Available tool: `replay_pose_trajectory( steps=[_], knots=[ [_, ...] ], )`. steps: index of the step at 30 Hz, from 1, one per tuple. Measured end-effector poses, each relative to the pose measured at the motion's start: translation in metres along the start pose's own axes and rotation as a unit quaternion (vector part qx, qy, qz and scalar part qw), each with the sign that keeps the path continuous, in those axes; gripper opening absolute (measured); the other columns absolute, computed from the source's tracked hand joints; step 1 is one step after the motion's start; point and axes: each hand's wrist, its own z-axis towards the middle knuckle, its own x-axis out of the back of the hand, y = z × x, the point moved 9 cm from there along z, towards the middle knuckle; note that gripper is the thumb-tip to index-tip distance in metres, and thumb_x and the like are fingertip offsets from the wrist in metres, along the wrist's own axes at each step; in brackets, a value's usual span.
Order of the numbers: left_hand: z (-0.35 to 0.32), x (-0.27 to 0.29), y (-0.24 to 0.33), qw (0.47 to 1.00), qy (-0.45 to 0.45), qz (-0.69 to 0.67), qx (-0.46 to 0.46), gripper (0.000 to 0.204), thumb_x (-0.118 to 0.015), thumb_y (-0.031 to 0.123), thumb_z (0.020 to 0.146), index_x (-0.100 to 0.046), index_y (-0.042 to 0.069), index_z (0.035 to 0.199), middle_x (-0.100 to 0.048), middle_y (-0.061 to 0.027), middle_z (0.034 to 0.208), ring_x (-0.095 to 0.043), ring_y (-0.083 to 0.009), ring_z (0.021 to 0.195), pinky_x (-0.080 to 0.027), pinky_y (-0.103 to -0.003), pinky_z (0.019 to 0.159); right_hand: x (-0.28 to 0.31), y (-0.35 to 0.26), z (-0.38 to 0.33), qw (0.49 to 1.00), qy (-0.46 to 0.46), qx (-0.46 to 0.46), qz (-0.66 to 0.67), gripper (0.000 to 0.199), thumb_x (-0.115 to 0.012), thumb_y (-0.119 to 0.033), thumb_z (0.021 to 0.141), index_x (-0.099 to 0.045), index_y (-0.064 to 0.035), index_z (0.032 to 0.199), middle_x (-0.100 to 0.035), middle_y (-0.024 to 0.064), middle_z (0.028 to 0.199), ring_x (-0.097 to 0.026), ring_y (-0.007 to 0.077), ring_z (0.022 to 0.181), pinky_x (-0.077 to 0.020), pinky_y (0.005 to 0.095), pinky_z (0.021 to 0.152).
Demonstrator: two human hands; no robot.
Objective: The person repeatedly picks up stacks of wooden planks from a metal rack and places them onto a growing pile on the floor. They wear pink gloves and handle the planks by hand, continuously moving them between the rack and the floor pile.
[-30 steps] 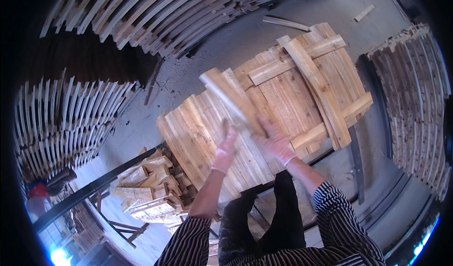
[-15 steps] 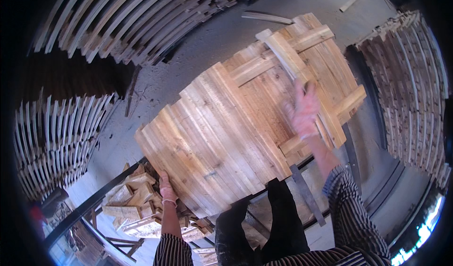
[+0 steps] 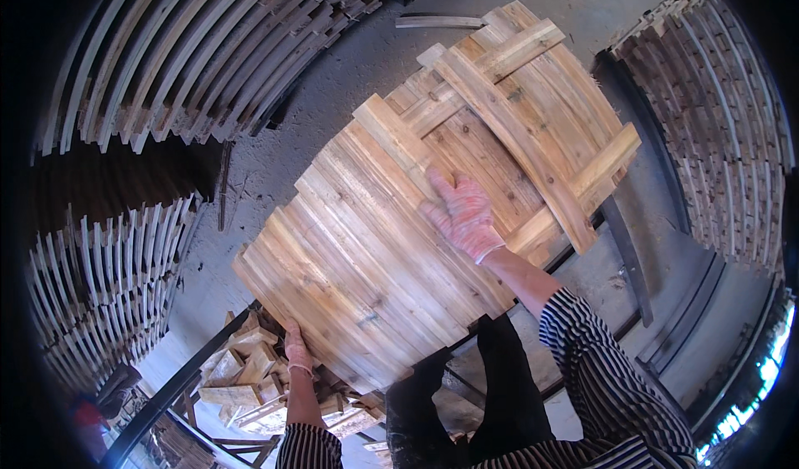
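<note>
Wooden panel [image 3: 374,244] on concrete floor [image 3: 333,94], plank stacks [image 3: 166,61] around.

Slat panel [image 3: 374,253] centre — plank stacks [image 3: 108,294] left, offcuts [image 3: 241,369] below-left.

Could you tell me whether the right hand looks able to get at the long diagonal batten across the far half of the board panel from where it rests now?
Probably yes. The right hand lies flat on the board panel, and the diagonal batten runs just beyond its fingers with only bare boards between. The left hand stays down at the panel's near edge.
</note>
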Motion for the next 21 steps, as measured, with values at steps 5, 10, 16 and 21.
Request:
replay_pose_trajectory(
  steps=[5,10,16,21],
  knots=[
    [-0.030,-0.047,0.000,0.999,-0.017,-0.043,0.023,0.075,-0.060,0.061,0.097,-0.054,0.001,0.140,-0.065,-0.0127,0.126,-0.064,-0.0257,0.111,-0.054,-0.042,0.095,0.071,0.055,0.029,0.988,-0.009,-0.054,-0.143,0.056,-0.075,-0.042,0.086,-0.060,-0.0175,0.135,-0.061,0.0203,0.115,-0.059,0.0389,0.110,-0.0506,0.0490,0.090],
    [-0.027,-0.017,0.000,0.998,-0.060,0.000,-0.012,0.076,-0.056,0.059,0.100,-0.048,0.001,0.148,-0.057,-0.0130,0.143,-0.055,-0.0267,0.128,-0.043,-0.041,0.110,0.057,0.129,0.044,0.993,-0.038,-0.093,-0.066,0.063,-0.073,-0.042,0.087,-0.057,-0.0178,0.142,-0.058,0.0257,0.130,-0.057,0.0422,0.117,-0.0464,0.0463,0.101],
    [-0.012,0.003,0.000,0.994,0.083,0.073,-0.006,0.074,-0.060,0.062,0.094,-0.062,0.003,0.138,-0.066,-0.0122,0.132,-0.059,-0.0213,0.119,-0.043,-0.036,0.104,-0.011,0.041,0.001,0.999,-0.033,0.028,-0.032,0.063,-0.059,-0.041,0.100,-0.044,-0.0151,0.154,-0.056,0.0309,0.130,-0.056,0.0463,0.118,-0.0450,0.0473,0.103],
    [-0.020,0.004,-0.005,0.986,0.136,0.090,-0.034,0.078,-0.060,0.063,0.093,-0.055,0.003,0.142,-0.067,-0.0178,0.131,-0.061,-0.0336,0.123,-0.045,-0.037,0.104,-0.020,0.036,0.001,0.996,-0.081,0.038,-0.001,0.060,-0.054,-0.042,0.103,-0.043,-0.0111,0.154,-0.057,0.0277,0.130,-0.057,0.0439,0.116,-0.0428,0.0458,0.107]
  ],
)
